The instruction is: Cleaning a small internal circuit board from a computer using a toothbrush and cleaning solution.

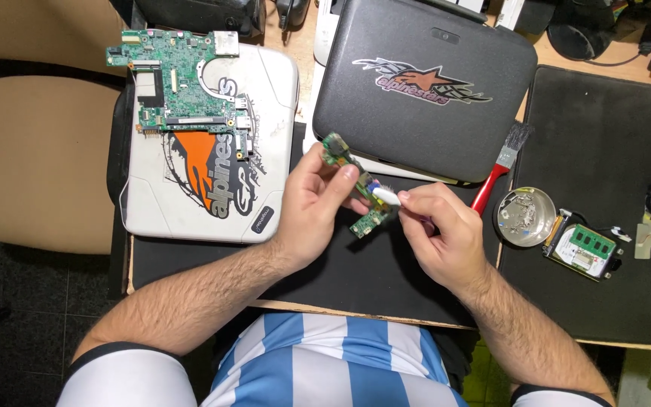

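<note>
A striped shirt point(325, 362) lies nearest. Above it, the left hand point(312, 207) pinches a small green circuit board point(352, 185) over the black mat point(340, 275) on the bench; the right hand point(438, 226) grips a white brush point(386, 197) touching it. A motherboard point(182, 83) rests far left, a metal dish point(525, 217) right.

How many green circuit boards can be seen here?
3: a big board on the white case, a small board in the left hand, and one at the right. Others may be hidden.
</note>
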